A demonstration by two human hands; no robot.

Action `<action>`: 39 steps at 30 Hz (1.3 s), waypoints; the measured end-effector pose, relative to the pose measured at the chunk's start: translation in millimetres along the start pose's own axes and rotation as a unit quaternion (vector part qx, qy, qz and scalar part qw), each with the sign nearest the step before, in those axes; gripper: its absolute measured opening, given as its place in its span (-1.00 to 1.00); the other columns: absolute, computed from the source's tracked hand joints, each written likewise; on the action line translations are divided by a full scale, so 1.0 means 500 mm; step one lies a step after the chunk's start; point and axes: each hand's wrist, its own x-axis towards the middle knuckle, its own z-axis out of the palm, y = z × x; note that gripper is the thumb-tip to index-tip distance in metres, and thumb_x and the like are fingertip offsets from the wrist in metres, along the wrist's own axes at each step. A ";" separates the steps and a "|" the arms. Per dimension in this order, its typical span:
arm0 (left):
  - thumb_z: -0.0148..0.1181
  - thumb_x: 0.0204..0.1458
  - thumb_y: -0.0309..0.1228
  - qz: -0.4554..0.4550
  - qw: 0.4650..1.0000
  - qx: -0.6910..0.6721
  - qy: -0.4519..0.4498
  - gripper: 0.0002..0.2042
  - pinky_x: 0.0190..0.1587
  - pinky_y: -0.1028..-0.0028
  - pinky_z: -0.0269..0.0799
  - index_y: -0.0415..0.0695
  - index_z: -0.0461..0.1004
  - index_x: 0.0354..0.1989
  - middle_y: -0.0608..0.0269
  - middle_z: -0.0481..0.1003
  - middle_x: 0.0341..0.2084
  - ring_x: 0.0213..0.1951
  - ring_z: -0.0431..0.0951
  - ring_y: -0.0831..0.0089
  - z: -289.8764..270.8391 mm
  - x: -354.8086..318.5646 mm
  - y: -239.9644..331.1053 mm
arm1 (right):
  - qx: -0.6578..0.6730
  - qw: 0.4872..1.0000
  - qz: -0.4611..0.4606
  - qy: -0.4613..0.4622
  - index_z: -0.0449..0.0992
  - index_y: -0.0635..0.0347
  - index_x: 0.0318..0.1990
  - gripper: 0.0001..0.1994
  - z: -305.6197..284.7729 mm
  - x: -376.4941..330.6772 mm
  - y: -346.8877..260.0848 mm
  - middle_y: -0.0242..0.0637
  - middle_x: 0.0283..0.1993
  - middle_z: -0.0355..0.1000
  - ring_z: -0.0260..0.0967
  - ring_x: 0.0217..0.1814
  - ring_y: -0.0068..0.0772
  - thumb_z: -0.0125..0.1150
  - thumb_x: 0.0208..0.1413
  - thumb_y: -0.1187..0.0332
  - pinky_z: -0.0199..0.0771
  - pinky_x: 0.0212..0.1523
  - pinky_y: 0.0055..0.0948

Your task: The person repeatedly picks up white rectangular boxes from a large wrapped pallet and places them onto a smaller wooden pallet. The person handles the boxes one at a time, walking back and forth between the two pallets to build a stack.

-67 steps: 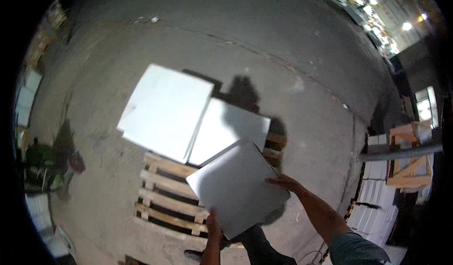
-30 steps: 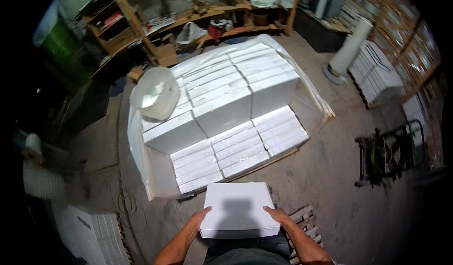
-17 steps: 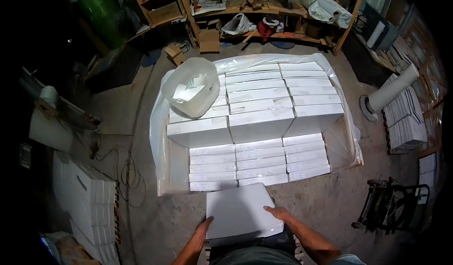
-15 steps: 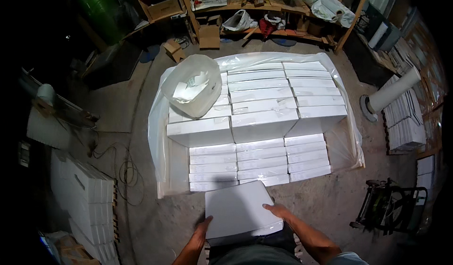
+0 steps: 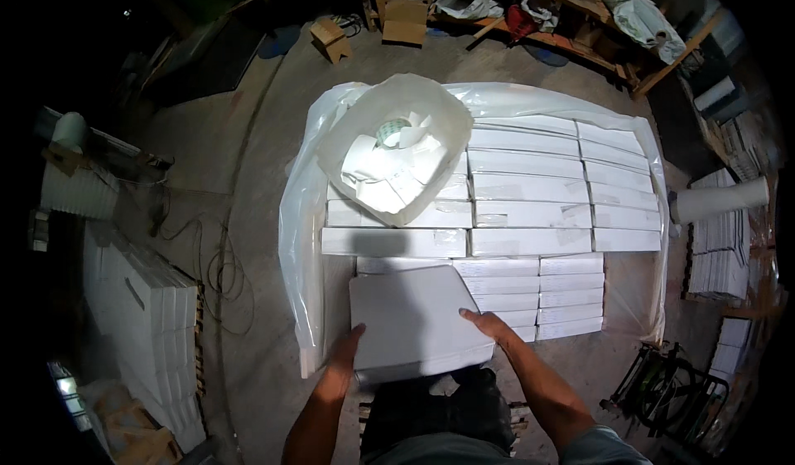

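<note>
1. Nearest the wearer, a held box (image 5: 414, 324) sits between the left grip (image 5: 348, 346) and right grip (image 5: 487, 326).
2. Beyond it lies a low block of boxes (image 5: 571, 297), with a higher block (image 5: 530, 188) directly behind.
3. On the higher block's left part stands a bin (image 5: 358, 119) with scraps (image 5: 373, 171) inside.
4. Plastic sheeting (image 5: 300, 241) edges the blocks' left, back and right.
5. Left on the floor, a cable (image 5: 222, 258); farther left, stacked cartons (image 5: 149, 324).
6. Right, a cart (image 5: 665, 389) near, a roll (image 5: 725, 200) farther off.
7. At the back, a shelf (image 5: 571, 45); before it, a cardboard box (image 5: 404, 30).

The box (image 5: 416, 320) is white, the carton (image 5: 405, 26) brown.
</note>
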 end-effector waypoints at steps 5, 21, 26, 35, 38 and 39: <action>0.04 0.08 -0.22 0.021 1.000 -0.019 -0.007 -0.52 -0.07 0.35 0.36 -0.30 0.25 0.08 0.10 0.37 -0.04 -0.10 0.42 0.26 -0.029 0.065 0.086 | 0.050 0.998 -0.013 -0.024 0.41 0.48 -0.08 -0.21 0.012 0.084 -0.053 0.02 -0.12 0.43 0.38 -0.10 -0.13 0.06 -0.08 -0.26 0.31 -0.03 -0.33; -0.05 0.12 -0.07 0.168 0.972 -0.034 0.163 -0.52 -0.12 0.26 0.40 -0.28 0.26 -0.01 0.13 0.38 -0.20 -0.18 0.43 0.28 0.184 0.059 0.222 | 0.684 0.728 -0.007 0.055 0.37 0.27 -0.11 -0.67 0.070 0.197 -0.144 -0.15 -0.24 0.42 0.43 -0.30 -0.22 -0.28 0.18 0.26 0.53 -0.40 -0.20; -0.04 0.10 -0.01 0.177 0.975 -0.115 0.063 -0.49 -0.23 0.27 0.44 -0.22 0.26 0.01 0.11 0.39 -0.19 -0.22 0.46 0.25 0.198 0.041 0.216 | 0.581 0.807 0.020 0.101 0.32 0.36 -0.11 -0.51 0.068 0.148 -0.138 -0.08 -0.24 0.41 0.40 -0.28 -0.11 -0.31 0.21 0.04 0.48 -0.30 -0.19; 0.00 0.03 0.06 0.102 0.995 -0.017 0.015 -0.44 -0.22 0.20 0.39 -0.15 0.21 0.04 0.08 0.34 -0.17 -0.19 0.45 0.17 0.203 -0.002 0.073 | 0.482 0.866 -0.002 0.134 0.36 0.41 -0.25 -0.59 0.103 0.013 0.306 -0.07 -0.42 0.43 0.47 -0.46 -0.27 0.01 0.11 0.10 0.45 -0.60 -0.43; -0.02 0.04 0.06 0.060 0.997 -0.034 -0.021 -0.40 -0.19 0.19 0.39 -0.16 0.16 0.09 0.06 0.31 -0.10 -0.17 0.44 0.13 0.217 -0.043 0.029 | 0.505 0.847 0.029 0.165 0.33 0.41 -0.18 -0.58 0.117 -0.038 0.497 -0.07 -0.43 0.45 0.47 -0.49 -0.26 0.00 0.11 0.12 0.48 -0.57 -0.41; -0.02 0.04 0.06 0.046 0.992 -0.104 -0.059 -0.39 -0.18 0.18 0.40 -0.16 0.14 0.12 0.05 0.29 -0.06 -0.15 0.43 0.10 0.211 -0.038 0.037 | 0.561 0.807 0.049 0.176 0.32 0.41 -0.17 -0.59 0.116 -0.061 0.533 -0.06 -0.41 0.46 0.47 -0.49 -0.24 -0.03 0.13 0.12 0.49 -0.57 -0.39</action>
